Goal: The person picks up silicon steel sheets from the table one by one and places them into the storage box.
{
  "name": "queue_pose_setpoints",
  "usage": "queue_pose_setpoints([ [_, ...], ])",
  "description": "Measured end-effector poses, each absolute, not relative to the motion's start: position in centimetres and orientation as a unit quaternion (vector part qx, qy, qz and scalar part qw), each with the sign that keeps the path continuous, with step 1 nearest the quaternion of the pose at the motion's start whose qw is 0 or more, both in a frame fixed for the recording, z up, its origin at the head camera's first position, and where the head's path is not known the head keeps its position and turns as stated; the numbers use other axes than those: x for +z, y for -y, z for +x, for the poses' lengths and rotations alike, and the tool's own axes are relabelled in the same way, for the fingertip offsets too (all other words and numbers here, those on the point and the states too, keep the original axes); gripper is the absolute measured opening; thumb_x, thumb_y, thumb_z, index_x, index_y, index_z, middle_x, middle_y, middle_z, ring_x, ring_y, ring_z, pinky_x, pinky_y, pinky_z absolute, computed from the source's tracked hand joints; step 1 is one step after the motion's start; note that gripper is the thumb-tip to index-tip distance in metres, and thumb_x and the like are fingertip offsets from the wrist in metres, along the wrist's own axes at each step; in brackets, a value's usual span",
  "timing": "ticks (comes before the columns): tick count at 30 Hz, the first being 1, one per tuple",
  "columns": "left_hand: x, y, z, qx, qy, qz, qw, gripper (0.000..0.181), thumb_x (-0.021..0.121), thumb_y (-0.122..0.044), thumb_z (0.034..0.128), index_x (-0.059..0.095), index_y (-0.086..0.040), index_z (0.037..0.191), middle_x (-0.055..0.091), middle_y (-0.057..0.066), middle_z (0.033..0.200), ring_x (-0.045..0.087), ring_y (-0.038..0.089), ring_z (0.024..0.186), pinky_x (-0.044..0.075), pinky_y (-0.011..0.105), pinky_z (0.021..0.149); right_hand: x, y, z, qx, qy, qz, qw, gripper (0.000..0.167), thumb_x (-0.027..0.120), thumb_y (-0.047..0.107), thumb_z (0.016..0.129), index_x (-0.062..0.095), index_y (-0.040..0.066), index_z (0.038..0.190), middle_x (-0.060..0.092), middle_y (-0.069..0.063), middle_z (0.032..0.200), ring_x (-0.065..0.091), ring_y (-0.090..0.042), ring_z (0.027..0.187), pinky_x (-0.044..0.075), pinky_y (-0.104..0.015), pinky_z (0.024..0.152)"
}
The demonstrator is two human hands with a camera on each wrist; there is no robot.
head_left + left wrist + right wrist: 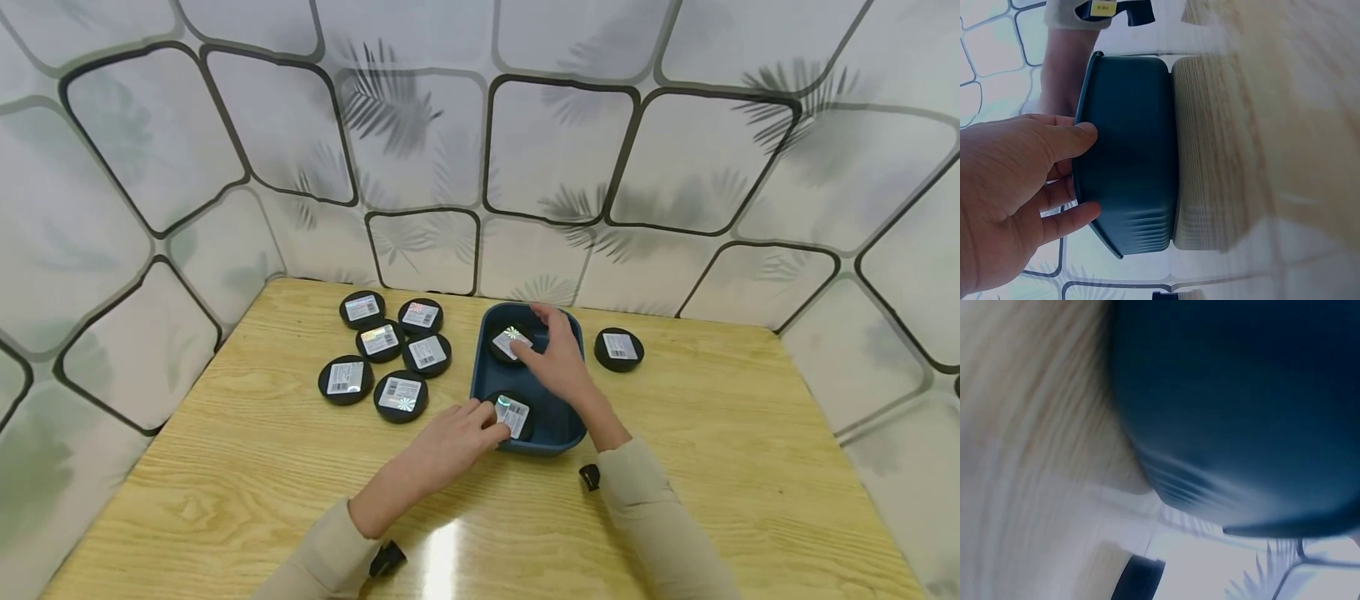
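A dark blue bin stands mid-table with two black round discs inside, each bearing a white label. My left hand reaches over its front left corner, fingers at the edge of the nearer disc. In the left wrist view, my left hand's thumb and little finger overlap the bin's outer wall while other fingers pass behind the rim; their tips are hidden. My right hand is over the back of the bin, its thumb and fingers spread, thumb tip over the farther disc's edge. In the right wrist view the bin hides that hand.
Several more labelled black discs lie grouped left of the bin. Another disc lies to its right. Patterned fabric walls enclose the wooden table at the back and sides.
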State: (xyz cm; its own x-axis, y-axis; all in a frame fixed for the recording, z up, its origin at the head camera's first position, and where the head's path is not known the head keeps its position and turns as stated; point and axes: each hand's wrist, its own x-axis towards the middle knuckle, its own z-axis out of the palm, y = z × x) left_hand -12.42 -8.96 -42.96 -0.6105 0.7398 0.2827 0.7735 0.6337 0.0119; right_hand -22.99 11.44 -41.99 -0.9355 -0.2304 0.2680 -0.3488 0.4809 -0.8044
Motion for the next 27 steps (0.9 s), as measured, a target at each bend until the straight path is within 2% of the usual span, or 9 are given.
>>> queue_pose_setpoints([
  [6, -43.0, 8.9, -12.4, -0.068, 0.894, -0.423, 0.130, 0.013, 0.066, -0.018, 0.0961, 0.065, -0.021, 0.109, 0.057, 0.000, 0.100, 0.051, 0.015, 0.086, 0.047, 0.026, 0.070, -41.9, -13.9, -21.6, 0.543, 0.826, 0.126, 0.086, 0.064, 0.067, 0.018, 0.095, 0.035, 0.001, 0.147, 0.038, -0.024, 0.146, 0.036, -0.040, 0.138, 0.029, -0.055, 0.112],
  [14, -43.3, 8.8, -12.4, -0.069, 0.893, -0.419, 0.147, 0.010, 0.067, -0.018, 0.0946, 0.065, -0.020, 0.104, 0.055, -0.001, 0.094, 0.050, 0.015, 0.082, 0.046, 0.025, 0.067, -42.1, -16.7, -20.2, 0.563, 0.819, 0.075, 0.082, 0.067, 0.065, 0.021, 0.096, 0.030, 0.002, 0.150, 0.033, -0.021, 0.152, 0.031, -0.034, 0.143, 0.025, -0.053, 0.115],
  [21, -43.4, 8.9, -12.3, -0.066, 0.891, -0.424, 0.146, 0.010, 0.067, -0.017, 0.0947, 0.066, -0.020, 0.104, 0.055, -0.001, 0.094, 0.050, 0.014, 0.081, 0.046, 0.025, 0.068, -42.2, -18.1, -19.7, 0.537, 0.835, 0.045, 0.112, 0.066, 0.066, 0.018, 0.093, 0.034, 0.002, 0.148, 0.036, -0.022, 0.148, 0.032, -0.040, 0.140, 0.029, -0.056, 0.111],
  [27, -43.4, 8.8, -12.4, -0.070, 0.889, -0.426, 0.153, 0.010, 0.067, -0.017, 0.0945, 0.065, -0.020, 0.104, 0.054, -0.001, 0.094, 0.049, 0.014, 0.080, 0.045, 0.024, 0.066, -42.2, -18.7, -19.6, 0.503, 0.856, 0.037, 0.112, 0.067, 0.067, 0.018, 0.091, 0.034, 0.000, 0.147, 0.035, -0.025, 0.148, 0.032, -0.043, 0.137, 0.029, -0.056, 0.110],
])
